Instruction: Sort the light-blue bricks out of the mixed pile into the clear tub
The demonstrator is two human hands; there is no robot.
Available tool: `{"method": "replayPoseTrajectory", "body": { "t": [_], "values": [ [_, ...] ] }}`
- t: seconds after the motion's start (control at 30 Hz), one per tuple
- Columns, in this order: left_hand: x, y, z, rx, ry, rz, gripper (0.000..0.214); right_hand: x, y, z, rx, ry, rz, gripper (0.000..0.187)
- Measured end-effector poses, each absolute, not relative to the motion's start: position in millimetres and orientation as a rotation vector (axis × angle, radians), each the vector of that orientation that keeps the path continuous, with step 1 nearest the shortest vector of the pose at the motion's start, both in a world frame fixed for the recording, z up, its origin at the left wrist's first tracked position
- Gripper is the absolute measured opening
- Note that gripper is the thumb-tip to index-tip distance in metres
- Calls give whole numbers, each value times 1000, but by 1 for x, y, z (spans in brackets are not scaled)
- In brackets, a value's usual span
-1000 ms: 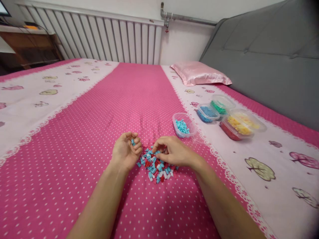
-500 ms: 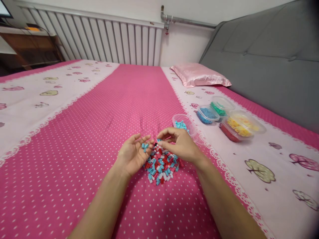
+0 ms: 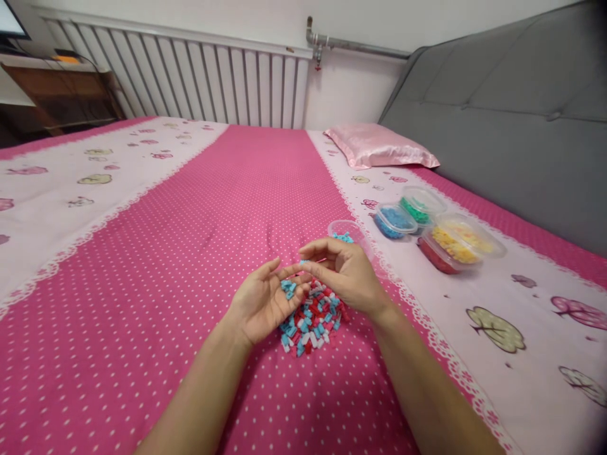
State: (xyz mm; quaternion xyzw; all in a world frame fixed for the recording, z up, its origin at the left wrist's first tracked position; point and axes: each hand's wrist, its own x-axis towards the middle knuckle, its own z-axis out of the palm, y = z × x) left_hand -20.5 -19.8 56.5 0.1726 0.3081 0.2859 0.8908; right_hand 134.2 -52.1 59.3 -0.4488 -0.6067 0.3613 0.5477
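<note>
My left hand point(image 3: 265, 303) is turned palm up and cupped, carrying several light-blue building blocks point(image 3: 288, 289) near its fingers. Close against its fingertips, my right hand point(image 3: 346, 273) is closed in a pinch, with a bit of a light-blue block point(image 3: 304, 261) showing at the fingers. Under both hands lies a loose pile of small blocks point(image 3: 313, 322) in red, white, pink and light blue; its far side is partly covered by the hands. Behind my right hand, a clear tub point(image 3: 339, 225) holds more light-blue blocks and is partly hidden.
To the right sit plastic boxes: one with blue pieces point(image 3: 394, 221), one with green pieces point(image 3: 416, 210), and yellow pieces point(image 3: 453, 243) above a red box point(image 3: 434, 256). A pink pillow point(image 3: 379, 145) rests near the grey headboard point(image 3: 497, 107). A radiator point(image 3: 190, 76) lines the wall.
My left hand has shifted slightly right with its light-blue blocks, over the pile's edge. The fingertips of both hands have come together; my right hand keeps its pinch.
</note>
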Motion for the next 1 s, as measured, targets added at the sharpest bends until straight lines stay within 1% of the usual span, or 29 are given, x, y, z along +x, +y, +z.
{"method": "replayPoseTrajectory", "body": {
  "t": [0.13, 0.3, 0.4, 0.5, 0.6, 0.67, 0.83, 1.0],
  "values": [
    [-20, -20, 57, 362, 621, 583, 36, 135, -53, 60, -1048, -1434, 826, 13],
    [-19, -21, 58, 358, 613, 594, 34, 134, -54, 63, -1073, -1525, 819, 15],
    [-21, -21, 59, 361, 659, 602, 34, 138, -52, 62, -1127, -1484, 735, 14],
    [-24, -18, 60, 371, 775, 696, 30, 151, -52, 62, -1281, -1467, 709, 13],
    [-27, -16, 61, 376, 848, 796, 28, 167, -58, 65, -1488, -1665, 953, 14],
    [-28, -15, 62, 379, 857, 828, 27, 176, -64, 68, -1620, -1797, 1046, 16],
    [-28, -15, 64, 398, 883, 854, 27, 179, -70, 71, -1896, -2013, 934, 29],
    [-27, -15, 64, 410, 885, 855, 26, 167, -65, 64, -2044, -2085, 827, 27]
  ]
}}
